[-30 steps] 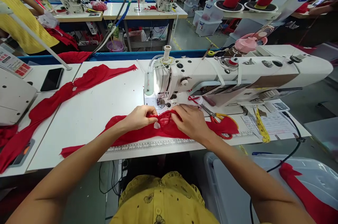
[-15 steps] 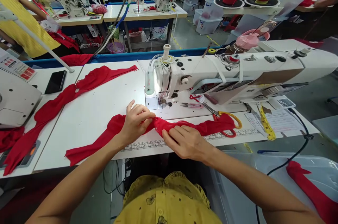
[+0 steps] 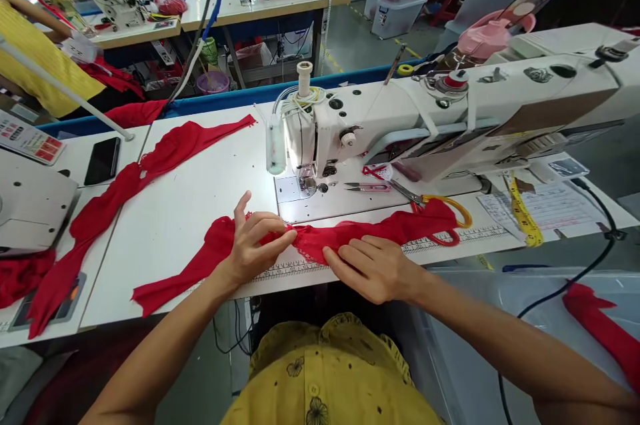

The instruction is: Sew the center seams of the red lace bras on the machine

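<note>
A red bra piece (image 3: pixel 390 227) with lacy edging lies across the front of the sewing table, in front of the sewing machine (image 3: pixel 320 138). My left hand (image 3: pixel 257 248) pinches its middle between thumb and forefinger, with the little-finger side raised. To the right, my right hand (image 3: pixel 375 268) grips the lower edge, thumb beneath and fingers bent over the cloth. One end of the piece spreads left on the tabletop; the other covers part of the yellow-and-red-handled scissors (image 3: pixel 443 238). Small thread snips (image 3: pixel 367 187) rest beside the needle plate.
A second red bra piece (image 3: pixel 127 181) stretches diagonally on the left, near a black phone (image 3: pixel 102 161). A printed ruler (image 3: pixel 280 270) runs along the front edge. At right are a yellow tape measure (image 3: pixel 524 215), papers and a clear bin (image 3: pixel 465 318). Another person in yellow works at upper left.
The view has shifted slightly. My right hand has slid a little right along the lower edge, away from my left, and the lace between them lies more spread out.
</note>
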A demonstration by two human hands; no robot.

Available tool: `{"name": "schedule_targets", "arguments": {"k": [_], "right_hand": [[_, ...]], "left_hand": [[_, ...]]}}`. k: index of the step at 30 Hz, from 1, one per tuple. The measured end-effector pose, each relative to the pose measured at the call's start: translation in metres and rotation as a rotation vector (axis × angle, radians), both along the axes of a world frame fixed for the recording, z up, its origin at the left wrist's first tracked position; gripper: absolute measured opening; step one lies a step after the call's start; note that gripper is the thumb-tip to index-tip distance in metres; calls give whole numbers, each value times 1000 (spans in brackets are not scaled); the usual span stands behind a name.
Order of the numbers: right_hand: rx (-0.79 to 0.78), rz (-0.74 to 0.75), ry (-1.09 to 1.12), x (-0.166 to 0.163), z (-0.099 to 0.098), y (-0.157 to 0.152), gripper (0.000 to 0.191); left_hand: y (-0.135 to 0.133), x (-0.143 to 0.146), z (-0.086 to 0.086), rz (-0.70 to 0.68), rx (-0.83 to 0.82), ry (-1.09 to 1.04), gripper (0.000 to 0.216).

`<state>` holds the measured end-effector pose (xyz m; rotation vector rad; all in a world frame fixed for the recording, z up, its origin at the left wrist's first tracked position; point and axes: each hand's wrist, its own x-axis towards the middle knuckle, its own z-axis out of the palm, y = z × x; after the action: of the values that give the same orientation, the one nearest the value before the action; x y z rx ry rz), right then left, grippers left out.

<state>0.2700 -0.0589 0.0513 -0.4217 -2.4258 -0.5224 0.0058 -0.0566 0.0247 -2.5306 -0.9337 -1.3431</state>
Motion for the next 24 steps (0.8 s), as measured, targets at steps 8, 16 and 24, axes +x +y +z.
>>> {"name": "schedule_targets", "arguments": {"k": [8,16,24], "right_hand": [[-556,-106,147,-37,64,0,14],[-873,184,205,-84,37,-5,20],[-555,-89,315,-93,1,17,14]], "left_hand": [[24,-12,45,362,116,-272,19],[3,-22,15,194,-552,-616,14],[-5,-19,9,126,-601,-645,24]]}}
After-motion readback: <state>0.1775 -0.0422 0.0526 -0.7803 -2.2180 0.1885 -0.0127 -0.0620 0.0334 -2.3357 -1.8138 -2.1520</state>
